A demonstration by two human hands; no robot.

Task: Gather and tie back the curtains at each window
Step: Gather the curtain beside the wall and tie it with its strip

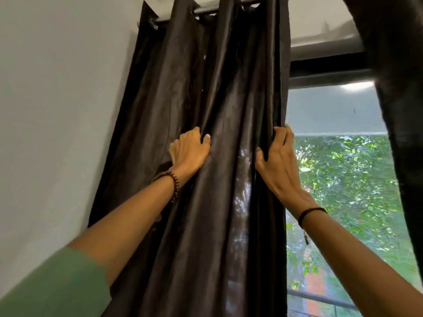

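Hung from the rod [206, 10] beside the wall [57, 110]: one dark curtain [219, 202], bunched in folds left of the window [343, 179]. Pressed against a fold, fingers curled into the cloth: left hand [190, 152], beaded bracelet [175, 186] at the wrist. Clamped on the curtain's right edge: right hand [278, 163], black wrist cord [311, 212]. Hands set apart, the folds between them. Counted: two curtains, second curtain [398, 99] at far right; two hands.
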